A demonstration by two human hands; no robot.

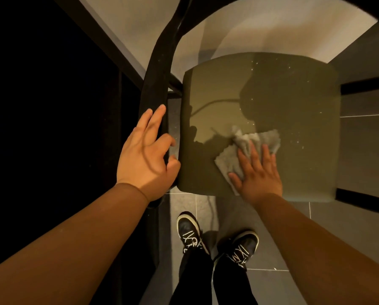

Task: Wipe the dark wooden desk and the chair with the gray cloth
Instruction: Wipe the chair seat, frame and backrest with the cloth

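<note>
Two sneakers [189, 233] near the chair [283, 89]

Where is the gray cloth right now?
In the head view, the gray cloth lies on the chair seat, right of middle, near the edge closest to the person's shoes, pressed flat under the right hand.

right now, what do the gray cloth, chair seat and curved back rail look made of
The gray cloth looks like soft terry or microfibre: fuzzy nap, loose folds. The chair seat looks like smooth olive padding, possibly vinyl: rounded edges, faint sheen. The curved back rail is black and matte, painted wood or metal, unclear which.
</note>
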